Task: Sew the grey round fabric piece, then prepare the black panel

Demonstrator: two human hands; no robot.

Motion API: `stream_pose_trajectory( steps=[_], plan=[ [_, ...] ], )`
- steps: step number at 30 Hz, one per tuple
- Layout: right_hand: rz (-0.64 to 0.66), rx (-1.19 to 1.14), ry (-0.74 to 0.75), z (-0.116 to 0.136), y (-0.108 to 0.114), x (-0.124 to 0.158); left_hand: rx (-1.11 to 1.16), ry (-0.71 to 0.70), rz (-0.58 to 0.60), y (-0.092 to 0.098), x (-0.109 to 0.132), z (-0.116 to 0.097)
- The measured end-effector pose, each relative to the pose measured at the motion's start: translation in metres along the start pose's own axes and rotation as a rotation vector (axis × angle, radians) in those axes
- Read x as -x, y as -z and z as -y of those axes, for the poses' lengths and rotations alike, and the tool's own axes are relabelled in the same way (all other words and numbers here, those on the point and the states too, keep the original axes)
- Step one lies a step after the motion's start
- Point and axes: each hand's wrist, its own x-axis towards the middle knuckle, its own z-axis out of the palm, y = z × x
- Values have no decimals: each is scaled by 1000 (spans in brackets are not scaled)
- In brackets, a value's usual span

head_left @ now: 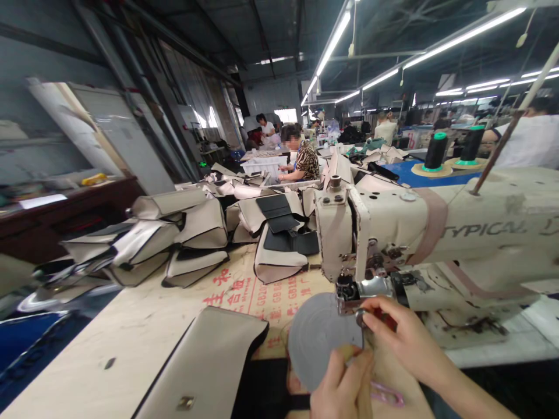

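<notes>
A cream sewing machine (pixel 441 230) marked TYPICAL stretches across the right of the wooden table (pixel 131 337). My right hand (pixel 402 337) reaches up to the metal parts under the machine's head (pixel 362 288), fingertips pinched on a small part there. My left hand (pixel 343 387) is low at the front, fingers closed on the edge of a grey round disc (pixel 317 337) that lies under the needle area. A pink clip-like tool (pixel 386 394) lies beside my left hand.
A beige and black bag piece (pixel 205 366) with a metal clasp lies at the front left. Several similar folded pieces (pixel 174 233) are stacked across the table's back. Two black thread cones (pixel 437 150) stand behind the machine. Other people sit at tables further back.
</notes>
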Motion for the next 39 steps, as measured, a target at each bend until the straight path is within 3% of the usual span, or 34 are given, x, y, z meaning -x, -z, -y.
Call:
stream_pose_trajectory(
  steps=[3, 7, 13, 19, 26, 33, 39],
  plan=[
    [-42, 221, 45, -11, 1, -36, 122, 133, 7, -14, -19, 7],
    [-34, 322, -1, -20, -5, -62, 228, 314, -29, -28, -33, 14],
    [-3, 381, -94, -21, -9, -67, 417, 537, -108, -30, -39, 19],
    [3, 304, -122, -16, -2, -68, 549, 837, -22, -26, -47, 21],
    [24, 166, -140, -14, 2, -66, 618, 886, -23, -22, -48, 24],
    [-6, 331, -170, -14, -5, -67, 822, 855, -14, -24, -57, 22],
    [17, 481, -210, -11, -12, -72, 642, 711, 49, -28, -51, 21]
  ],
)
